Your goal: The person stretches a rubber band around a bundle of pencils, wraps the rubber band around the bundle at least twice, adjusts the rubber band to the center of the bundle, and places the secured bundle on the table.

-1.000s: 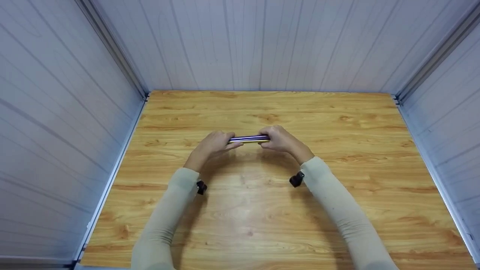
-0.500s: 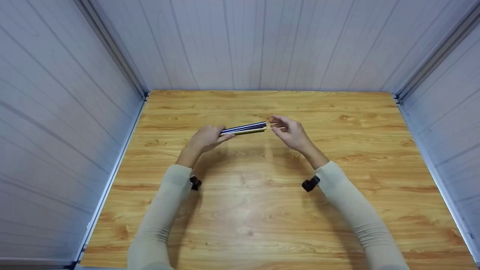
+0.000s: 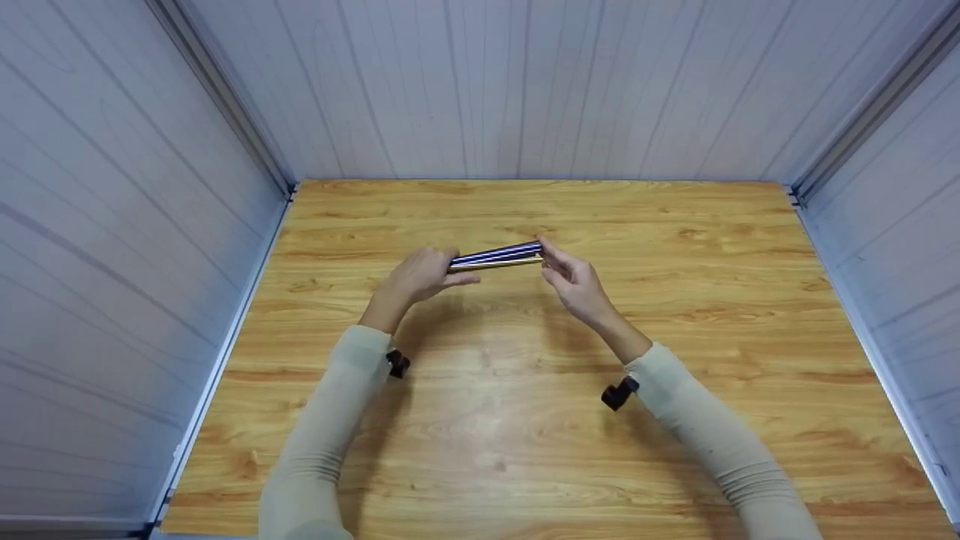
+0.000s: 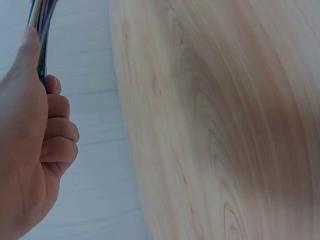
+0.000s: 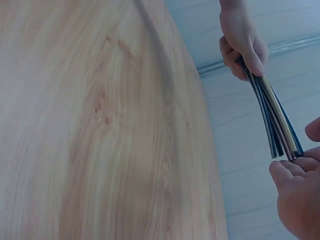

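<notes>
My left hand (image 3: 422, 274) grips one end of a bundle of slim, shiny, pencil-like sticks (image 3: 495, 256), dark blue-purple with a gold one among them. In the left wrist view, fingers curl round the bundle (image 4: 42, 30) and the thumb lies along it. My right hand (image 3: 579, 285) is at the other end, its fingers fairly straight. In the right wrist view, the fingertips of the right hand (image 5: 302, 192) touch the flat ends of the sticks (image 5: 272, 112), which fan slightly apart. Their far ends are hidden inside the left hand (image 5: 242, 42).
Beneath the hands spreads a wood-grain table (image 3: 487, 420). Pale panel walls (image 3: 487, 90) rise at the back and both sides. Small black wrist cameras sit at the left cuff (image 3: 398, 364) and right cuff (image 3: 619, 393).
The right hand has let go of its end of the bundle, moved away right, then come back with its fingertips against the stick ends. The bundle has tilted, its right end farther from me.
</notes>
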Demonstrator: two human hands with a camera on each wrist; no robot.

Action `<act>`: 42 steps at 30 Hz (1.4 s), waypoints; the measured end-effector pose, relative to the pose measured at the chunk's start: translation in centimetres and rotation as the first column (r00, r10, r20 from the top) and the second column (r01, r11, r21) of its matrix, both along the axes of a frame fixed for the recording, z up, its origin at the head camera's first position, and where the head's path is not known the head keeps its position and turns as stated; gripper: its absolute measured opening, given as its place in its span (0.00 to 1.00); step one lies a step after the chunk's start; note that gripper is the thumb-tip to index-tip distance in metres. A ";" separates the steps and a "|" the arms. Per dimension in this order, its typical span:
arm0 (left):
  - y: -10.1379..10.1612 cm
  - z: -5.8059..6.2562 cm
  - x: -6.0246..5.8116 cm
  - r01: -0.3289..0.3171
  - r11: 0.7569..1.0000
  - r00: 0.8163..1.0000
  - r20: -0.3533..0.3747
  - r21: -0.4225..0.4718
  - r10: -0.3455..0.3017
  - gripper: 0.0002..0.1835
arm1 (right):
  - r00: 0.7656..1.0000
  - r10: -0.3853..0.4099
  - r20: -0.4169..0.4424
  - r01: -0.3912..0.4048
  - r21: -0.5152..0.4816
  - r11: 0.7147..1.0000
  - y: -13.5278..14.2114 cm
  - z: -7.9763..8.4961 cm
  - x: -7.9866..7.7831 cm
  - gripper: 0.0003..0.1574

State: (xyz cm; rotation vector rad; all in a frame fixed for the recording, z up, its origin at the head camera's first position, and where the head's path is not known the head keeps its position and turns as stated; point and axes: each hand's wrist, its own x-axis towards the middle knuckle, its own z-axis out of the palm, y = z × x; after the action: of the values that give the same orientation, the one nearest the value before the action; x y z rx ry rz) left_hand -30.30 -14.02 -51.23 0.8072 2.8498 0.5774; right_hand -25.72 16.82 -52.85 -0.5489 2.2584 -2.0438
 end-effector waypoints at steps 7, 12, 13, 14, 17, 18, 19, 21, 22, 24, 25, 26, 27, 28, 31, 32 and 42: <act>0.6 0.2 0.1 -0.011 1.000 1.000 -0.010 -0.006 0.010 0.29 | 0.999 -0.026 0.044 0.028 -0.049 0.998 -0.6 0.3 0.2 0.40; 0.9 0.0 0.0 -0.015 1.000 1.000 -0.007 0.000 0.015 0.29 | 0.999 -0.032 0.023 0.033 -0.040 0.999 -0.7 -0.1 0.5 0.43; 0.9 0.0 0.0 -0.015 1.000 1.000 -0.005 -0.003 0.015 0.29 | 0.999 -0.025 0.019 0.026 -0.036 0.999 -0.7 -0.2 0.5 0.44; 0.9 0.0 0.1 -0.012 1.000 1.000 -0.004 -0.008 0.012 0.30 | 1.000 -0.020 0.017 0.020 -0.033 0.999 -0.6 -0.3 0.6 0.44; 1.0 0.0 0.2 0.007 0.999 1.000 0.001 -0.034 -0.007 0.32 | 1.000 -0.015 0.016 0.016 -0.014 1.000 -0.3 -0.7 0.8 0.45; 1.0 0.1 0.2 0.014 0.999 1.000 0.004 -0.043 -0.013 0.33 | 1.000 -0.015 0.015 0.015 -0.002 1.000 -0.3 -0.7 0.8 0.45; 1.0 0.1 0.3 0.018 0.999 1.000 0.008 -0.048 -0.017 0.33 | 1.000 -0.014 0.014 0.014 0.008 1.000 -0.2 -0.7 0.9 0.45; 1.1 0.2 0.4 0.024 0.998 1.000 0.017 -0.051 -0.023 0.33 | 1.000 -0.007 0.007 0.007 0.032 0.999 -0.1 -0.7 1.0 0.46; 1.1 0.2 0.4 0.025 0.998 1.000 0.020 -0.049 -0.024 0.33 | 1.000 0.000 0.002 0.000 0.040 0.999 -0.2 -0.7 1.0 0.47; 1.2 0.3 0.4 0.025 0.999 1.000 0.016 -0.044 -0.025 0.33 | 1.000 0.010 -0.010 -0.010 0.050 0.999 -0.2 -0.6 1.1 0.48; 1.2 0.3 0.4 0.028 0.999 1.000 0.012 -0.040 -0.027 0.33 | 1.000 0.011 -0.011 -0.010 0.049 0.999 -0.2 -0.6 1.1 0.49; 1.3 0.3 0.4 0.030 0.999 1.000 0.008 -0.038 -0.030 0.33 | 1.000 0.010 -0.013 -0.009 0.047 0.999 -0.2 -0.6 1.1 0.50; 1.4 0.4 0.4 0.033 0.999 0.999 0.003 -0.034 -0.033 0.33 | 1.000 0.007 -0.014 -0.007 0.046 0.999 -0.2 -0.6 1.2 0.51; 1.5 0.4 0.3 0.035 0.999 0.999 -0.001 -0.031 -0.035 0.34 | 1.000 0.002 -0.014 -0.001 0.049 0.999 -0.2 -0.5 1.2 0.51; 1.7 0.4 0.3 0.040 0.999 0.999 -0.003 -0.028 -0.041 0.34 | 1.000 -0.010 -0.011 0.011 0.070 0.998 0.0 -0.6 1.2 0.53; 1.6 0.4 0.3 0.041 0.999 0.999 0.000 -0.032 -0.041 0.34 | 1.000 -0.008 -0.014 0.009 0.077 0.997 0.1 -0.6 1.2 0.52; 0.7 -0.1 0.4 0.045 0.998 0.999 0.001 -0.041 -0.045 0.33 | 0.997 -0.002 -0.072 0.013 0.144 0.990 3.0 -0.3 0.4 0.45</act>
State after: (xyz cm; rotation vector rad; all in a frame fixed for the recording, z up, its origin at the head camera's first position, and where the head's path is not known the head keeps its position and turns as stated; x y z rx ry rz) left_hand -29.90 -13.28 -51.34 0.8611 2.8255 0.5109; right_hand -25.36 19.86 -53.13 -0.6123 2.4274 -1.8728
